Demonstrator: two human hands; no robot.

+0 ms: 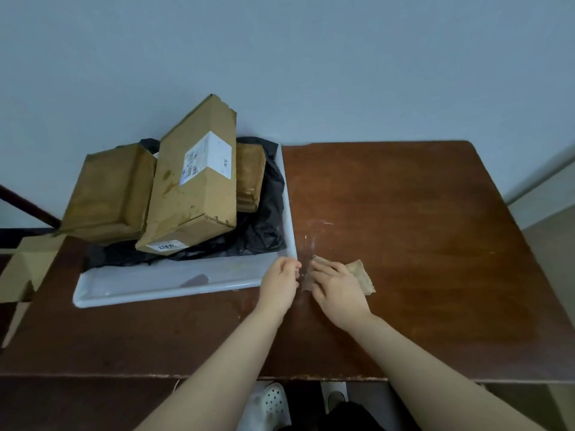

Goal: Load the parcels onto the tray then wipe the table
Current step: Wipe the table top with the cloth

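Pressed cloth flat with spread right hand; curled left hand by tray corner, grip unclear. Risked jolting tray, toppling leaning parcels.

A plain pale blue-grey wall fills the background under soft, even light. A dark reddish-brown wooden worktop stands against it. Off the worktop's left edge sit a dark slanting rail and a cardboard box; off its right edge, a beige surface.
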